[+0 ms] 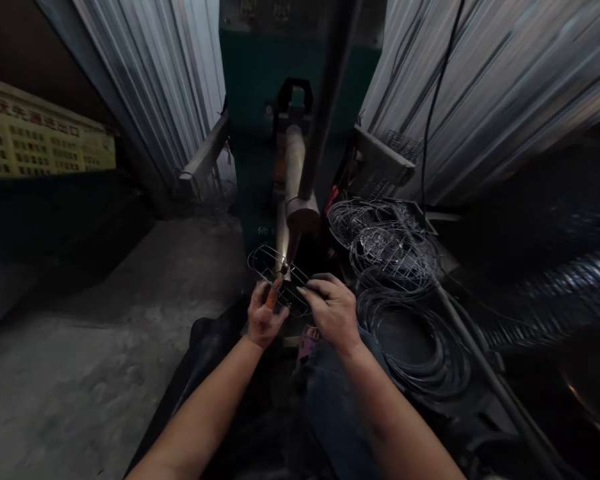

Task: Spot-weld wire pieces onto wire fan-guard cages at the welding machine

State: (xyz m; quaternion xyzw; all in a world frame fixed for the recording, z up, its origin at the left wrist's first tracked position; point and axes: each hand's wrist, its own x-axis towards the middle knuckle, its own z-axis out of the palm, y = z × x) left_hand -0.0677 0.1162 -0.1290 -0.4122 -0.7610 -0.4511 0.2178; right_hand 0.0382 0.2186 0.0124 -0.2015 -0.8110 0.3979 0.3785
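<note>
A thin wire frame with rounded ends lies between the copper-coloured tips of what looks like a spot welder. My left hand is closed at the near left of the frame, its fingers bent around the wire. An orange piece shows at its index finger; I cannot tell whether it is a finger cover or a handle. My right hand pinches the right end of the frame between thumb and fingers. Part of the frame is hidden behind both hands and lost in the dark.
To the right lie piled wire rings and a coil of wire, beside a long bar. A yellow crate stands at far left above concrete floor. A dark rod slants down in front of the green machine body.
</note>
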